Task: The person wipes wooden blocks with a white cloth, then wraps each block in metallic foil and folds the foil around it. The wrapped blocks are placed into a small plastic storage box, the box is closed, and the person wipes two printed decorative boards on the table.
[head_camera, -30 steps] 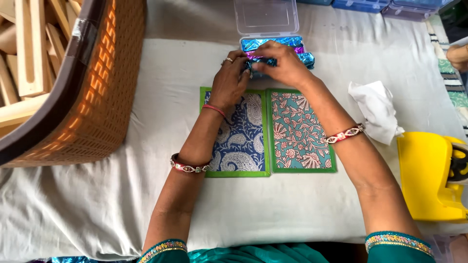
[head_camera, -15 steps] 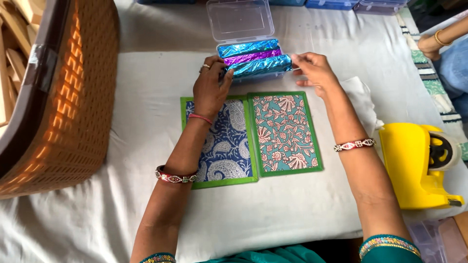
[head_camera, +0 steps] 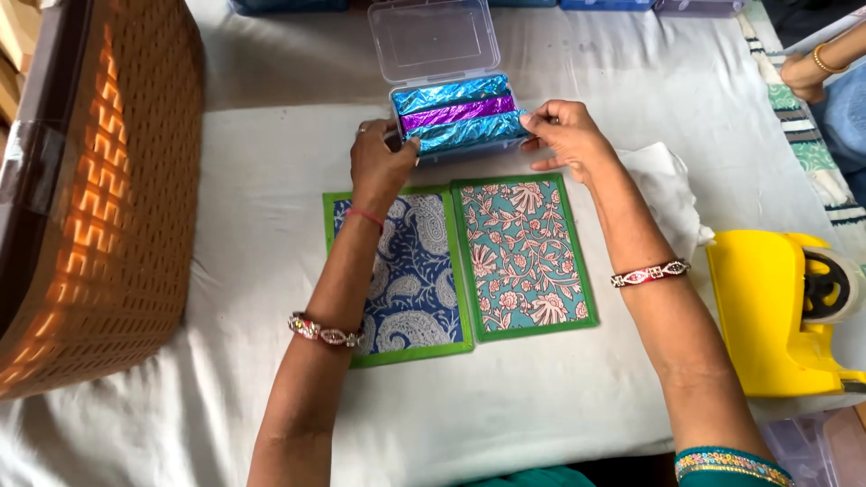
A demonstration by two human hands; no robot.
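Note:
A clear plastic box stands open on the white cloth, its lid tipped back. Inside lie three foil-wrapped bars, two shiny blue and a purple one between them. My left hand grips the box's left front corner. At the right front corner, my right hand pinches the box edge beside the front blue bar. Under my forearms lie two green-edged printed cards: a blue paisley one on the left and a teal floral one on the right.
A large brown woven basket fills the left side. A yellow tape dispenser sits at the right edge, with a crumpled white cloth beside it. Another person's hand shows at the top right. Several plastic boxes line the far edge.
Both hands were over the foil bars a second ago. They have moved apart to the box's two front corners, leaving the three bars uncovered.

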